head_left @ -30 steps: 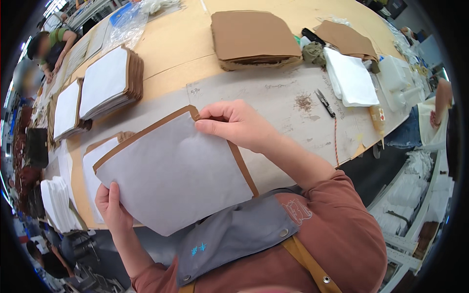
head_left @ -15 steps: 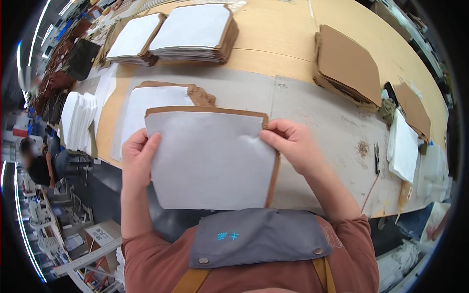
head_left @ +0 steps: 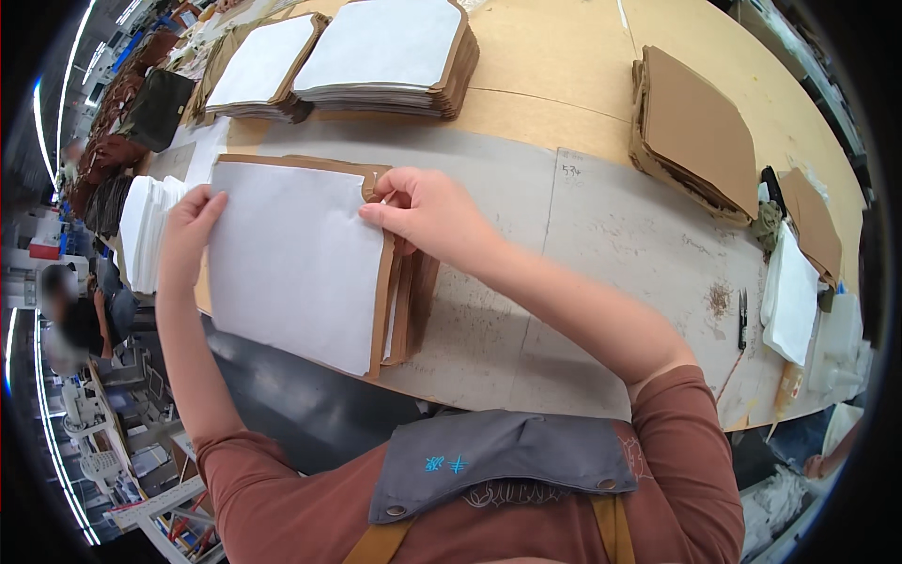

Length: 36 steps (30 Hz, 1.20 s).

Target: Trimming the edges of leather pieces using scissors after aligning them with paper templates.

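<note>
Setting: Workshop bench with a pale, scuffed board top (head_left: 601, 235), tan at the far side; more tables and a person stand off at 9 o'clock.

Left hand: Your left hand (head_left: 188, 235) lies at 9 o'clock of the work, fingers together and flat along the left edge of the white rectangular lining sheet (head_left: 291, 258), pressing rather than gripping.

Right hand: Your right hand (head_left: 423, 211) sits at the sheet's upper right corner, thumb and fingertips closed in a pinch on that corner where it meets the notch.

Work piece: White sheet lies on the small stack of brown notched leather-like panels (head_left: 399, 301), straight ahead of you at the near edge of the bench.

Surroundings: Two stacks of finished white-faced brown panels (head_left: 385, 56) at 12 o'clock; pile of plain brown panels (head_left: 695, 127) at 2 o'clock; white loose sheets (head_left: 141, 230) at 9 o'clock; black scissors (head_left: 742, 315) and a folded white cloth (head_left: 789, 296) at 3 o'clock.

Doing it well: Judging by the even brown margin showing at top and right, hold the left edge still and set the pinched corner square to the notch before smoothing flat.

Watch: Sheet could skew if the pinch pulls sideways.
</note>
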Each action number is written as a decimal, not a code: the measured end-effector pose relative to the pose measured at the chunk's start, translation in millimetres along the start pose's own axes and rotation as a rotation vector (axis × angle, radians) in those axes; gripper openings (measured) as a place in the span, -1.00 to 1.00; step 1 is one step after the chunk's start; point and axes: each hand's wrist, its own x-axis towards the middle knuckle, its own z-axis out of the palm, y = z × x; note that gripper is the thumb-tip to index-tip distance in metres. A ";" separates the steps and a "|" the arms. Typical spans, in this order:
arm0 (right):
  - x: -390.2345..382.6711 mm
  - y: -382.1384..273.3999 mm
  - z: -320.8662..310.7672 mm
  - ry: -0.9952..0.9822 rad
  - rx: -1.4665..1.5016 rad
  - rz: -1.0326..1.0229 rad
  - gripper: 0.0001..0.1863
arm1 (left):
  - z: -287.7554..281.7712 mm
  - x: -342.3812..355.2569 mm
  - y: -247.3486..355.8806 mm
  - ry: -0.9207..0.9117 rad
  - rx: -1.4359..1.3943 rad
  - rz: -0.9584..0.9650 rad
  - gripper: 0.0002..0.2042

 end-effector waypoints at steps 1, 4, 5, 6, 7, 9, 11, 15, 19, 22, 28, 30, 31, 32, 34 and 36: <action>5.1 6.1 -5.9 0.040 -0.108 -0.007 -0.74 | 9.0 11.0 -9.7 -0.004 0.108 -0.016 -0.82; 3.2 32.9 -19.8 0.184 -0.230 -0.055 -0.77 | 41.2 24.5 -20.0 0.173 0.383 0.227 -0.74; -1.8 43.0 -21.9 0.294 -0.284 -0.102 -0.79 | 56.0 21.6 -14.1 0.298 0.585 0.435 -0.72; -2.4 52.2 -28.2 0.299 -0.280 -0.087 -0.79 | 66.8 23.1 -1.8 0.203 0.455 0.463 -0.71; -2.1 59.9 -38.2 0.344 -0.262 -0.078 -0.81 | 81.2 23.8 11.6 0.189 0.449 0.462 -0.71; -0.7 75.6 -54.7 0.400 -0.240 -0.069 -0.82 | 106.9 29.6 36.4 -0.091 0.536 0.621 -0.70; 1.8 85.1 -62.3 0.432 -0.260 -0.209 -0.85 | 121.6 36.0 39.9 -0.177 0.611 0.711 -0.71; -1.1 90.9 -68.3 0.314 -0.297 -0.240 -0.86 | 134.5 39.8 42.2 -0.272 0.590 0.593 -0.79; -1.1 92.4 -69.8 0.289 -0.302 -0.316 -0.89 | 133.7 34.0 28.2 -0.195 0.383 0.573 -0.77; 1.1 94.7 -70.1 0.270 -0.331 -0.316 -0.89 | 135.9 27.4 26.0 -0.122 0.314 0.700 -0.70; 0.6 90.6 -68.7 0.238 -0.410 -0.304 -0.89 | 125.1 13.7 13.6 0.098 0.333 0.917 -0.41; -1.0 92.0 -69.0 0.237 -0.425 -0.303 -0.90 | 121.2 11.2 6.2 0.107 0.266 0.941 -0.38; -1.0 94.1 -69.3 0.234 -0.437 -0.323 -0.91 | 119.2 9.7 3.2 0.113 0.207 0.962 -0.35; -0.2 95.4 -68.9 0.232 -0.449 -0.342 -0.90 | 121.1 7.2 6.3 0.139 0.190 0.935 -0.30; -0.3 95.8 -67.0 0.224 -0.439 -0.326 -0.89 | 119.9 4.2 9.1 0.145 0.190 0.915 -0.30; -0.7 91.2 -66.0 0.224 -0.434 -0.303 -0.88 | 118.8 2.9 10.3 0.144 0.181 0.897 -0.29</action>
